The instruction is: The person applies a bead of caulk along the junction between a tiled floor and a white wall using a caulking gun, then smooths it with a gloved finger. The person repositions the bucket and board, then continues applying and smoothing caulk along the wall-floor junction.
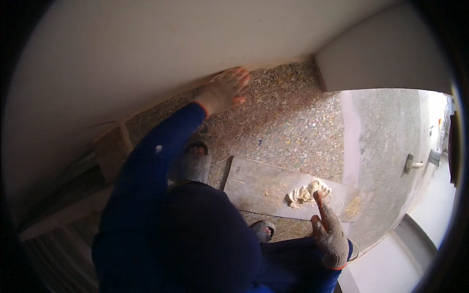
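My left hand (222, 93), in a pale knitted glove with an orange cuff, reaches to the foot of the white wall (146, 53). Its fingers are stretched out along the seam between wall and speckled floor, and no tool shows in it. Closer to my body, on the right, my right hand (331, 237) wears a matching glove that is smeared with white. One finger stretches toward a heap of cream-coloured paste (303, 195), with the thumb apart from it. I cannot tell whether that fingertip touches the paste. The heap lies on a long grey board (254, 183).
Multicoloured flecks cover the floor (293, 117). A pale panel (381, 53) juts out at the upper right. Farther right lies a tool (412, 164) with a dark head and light handle. My sandalled feet are beside the board; a wooden piece (112, 151) stands at left.
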`<state>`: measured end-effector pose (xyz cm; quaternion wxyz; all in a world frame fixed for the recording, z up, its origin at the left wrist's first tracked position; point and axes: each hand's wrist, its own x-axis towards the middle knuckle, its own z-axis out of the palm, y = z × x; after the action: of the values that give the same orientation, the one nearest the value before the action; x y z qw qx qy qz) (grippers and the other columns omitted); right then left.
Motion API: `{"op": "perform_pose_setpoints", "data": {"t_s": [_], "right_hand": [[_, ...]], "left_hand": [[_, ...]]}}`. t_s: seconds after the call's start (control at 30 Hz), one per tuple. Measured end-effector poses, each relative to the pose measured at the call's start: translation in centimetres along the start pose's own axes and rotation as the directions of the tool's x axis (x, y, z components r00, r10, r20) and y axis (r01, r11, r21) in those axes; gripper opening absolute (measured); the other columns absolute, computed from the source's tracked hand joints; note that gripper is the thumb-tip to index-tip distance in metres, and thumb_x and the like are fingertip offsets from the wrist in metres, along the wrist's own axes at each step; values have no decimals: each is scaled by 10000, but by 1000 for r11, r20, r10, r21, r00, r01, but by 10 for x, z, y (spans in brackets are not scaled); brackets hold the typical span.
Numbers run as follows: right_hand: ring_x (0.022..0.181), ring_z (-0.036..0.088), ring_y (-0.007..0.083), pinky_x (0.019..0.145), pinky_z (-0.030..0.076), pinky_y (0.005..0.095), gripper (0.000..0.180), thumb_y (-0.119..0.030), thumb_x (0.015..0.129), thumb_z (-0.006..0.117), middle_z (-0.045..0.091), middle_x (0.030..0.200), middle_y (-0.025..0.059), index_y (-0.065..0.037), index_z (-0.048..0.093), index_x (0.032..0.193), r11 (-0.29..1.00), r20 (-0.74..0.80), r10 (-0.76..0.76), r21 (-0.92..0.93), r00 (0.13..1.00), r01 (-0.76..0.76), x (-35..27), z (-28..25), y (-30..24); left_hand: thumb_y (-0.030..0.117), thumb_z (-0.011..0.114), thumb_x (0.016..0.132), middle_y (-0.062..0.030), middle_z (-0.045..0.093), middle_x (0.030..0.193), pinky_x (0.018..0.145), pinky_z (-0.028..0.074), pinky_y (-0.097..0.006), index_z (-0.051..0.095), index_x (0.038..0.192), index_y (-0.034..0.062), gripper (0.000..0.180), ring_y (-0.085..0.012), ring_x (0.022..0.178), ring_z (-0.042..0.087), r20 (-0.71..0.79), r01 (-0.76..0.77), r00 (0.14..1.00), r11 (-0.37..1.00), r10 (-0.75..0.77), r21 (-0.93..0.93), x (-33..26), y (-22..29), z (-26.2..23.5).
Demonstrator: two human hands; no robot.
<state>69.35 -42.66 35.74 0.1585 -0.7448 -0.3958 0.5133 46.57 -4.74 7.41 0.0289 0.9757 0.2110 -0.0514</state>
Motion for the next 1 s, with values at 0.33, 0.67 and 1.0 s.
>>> {"op": "perform_pose_setpoints", "data": {"t_s": [0.33,0.67,1.0], "right_hand": [[1472,384,354,1213,286,411,644,-18,907,582,467,1525,236,-18,409,1527,988,41,-97,-117,994,101,17,1,5],[1439,425,363,1205,310,427,629,-12,901,606,508,1488,221,-32,441,1507,973,88,-128,-184,988,142,25,2,7],[1393,466,403,1179,346,442,615,-13,892,606,545,1426,263,-43,468,1490,947,83,-205,-234,975,219,28,4,8]], "left_hand": [[465,519,1022,-161,351,1590,1228,277,-477,321,1554,37,710,-323,1487,313,-145,6,989,998,-15,-60,-49,14,-23],[493,509,1019,-149,339,1611,1239,250,-462,298,1574,51,740,-303,1509,287,-105,201,973,979,-204,-41,-72,-2,-3],[509,480,1031,-170,347,1603,1236,250,-462,333,1554,55,708,-321,1496,315,-100,162,981,985,-167,-61,-12,21,-33]]}}
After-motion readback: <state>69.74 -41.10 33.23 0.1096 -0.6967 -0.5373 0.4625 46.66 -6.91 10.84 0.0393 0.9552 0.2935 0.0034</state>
